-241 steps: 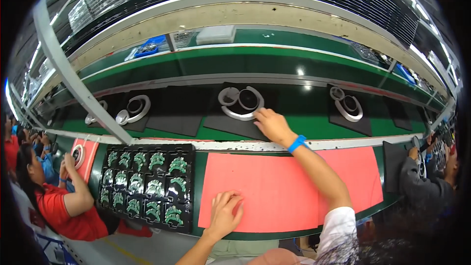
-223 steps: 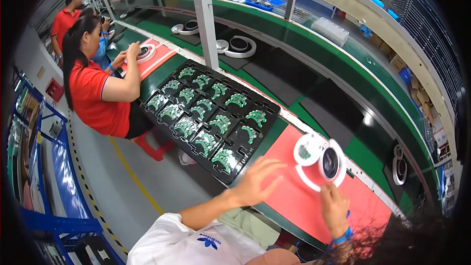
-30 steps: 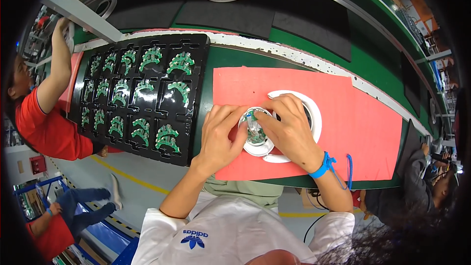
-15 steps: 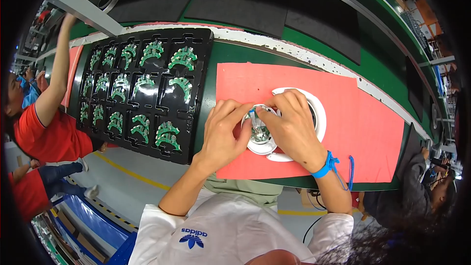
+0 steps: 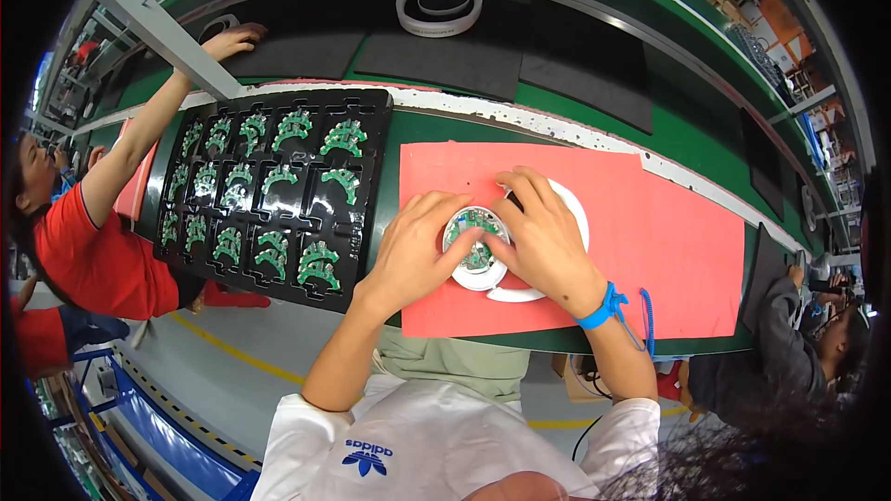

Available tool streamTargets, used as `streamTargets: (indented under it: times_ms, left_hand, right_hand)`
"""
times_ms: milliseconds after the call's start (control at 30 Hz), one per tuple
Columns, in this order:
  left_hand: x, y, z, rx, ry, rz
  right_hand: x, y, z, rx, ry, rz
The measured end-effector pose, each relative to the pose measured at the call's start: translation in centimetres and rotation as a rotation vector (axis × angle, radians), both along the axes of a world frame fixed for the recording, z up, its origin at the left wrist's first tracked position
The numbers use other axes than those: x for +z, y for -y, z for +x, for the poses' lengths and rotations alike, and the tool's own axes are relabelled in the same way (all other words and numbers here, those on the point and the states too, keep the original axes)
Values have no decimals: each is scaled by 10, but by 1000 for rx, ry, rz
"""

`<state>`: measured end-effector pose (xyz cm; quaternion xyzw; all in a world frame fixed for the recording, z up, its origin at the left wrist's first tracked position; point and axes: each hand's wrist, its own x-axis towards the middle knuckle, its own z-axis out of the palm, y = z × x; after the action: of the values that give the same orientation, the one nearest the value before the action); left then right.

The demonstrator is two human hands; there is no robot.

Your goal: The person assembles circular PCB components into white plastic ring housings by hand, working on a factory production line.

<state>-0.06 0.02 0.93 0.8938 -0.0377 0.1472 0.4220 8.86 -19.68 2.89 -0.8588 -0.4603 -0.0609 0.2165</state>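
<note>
A pair of white headphones lies on the pink mat, its curved band partly under my right hand. The round ear cup faces up, and inside it sits a green circuit board. My left hand holds the cup from the left, its thumb pressed onto the board. From the right, my right hand grips the cup, thumb also down on the board and fingers reaching over the far side. A blue wrist strap with a coiled cord circles my right wrist.
Left of the pink mat, a black tray holds several curved green circuit boards. Beyond the white ledge, a belt carries black pads and another white headphone set. A co-worker in a red shirt reaches over at the left.
My fingers have come away from the cup's far rim, and both thumbs now press on the board. The co-worker's hand has moved over the belt. The whole view has shifted slightly.
</note>
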Motion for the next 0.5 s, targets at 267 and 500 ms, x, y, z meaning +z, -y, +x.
streamTargets:
  times_ms: [267,500]
  left_hand:
    - [-1,-1,8,-59,-123,-30]
    - [-5,10,6,29,-51,-32]
  right_hand:
    - [-12,-11,-7,-81,-19,64]
    - [-18,-13,-10,-92,-5,90]
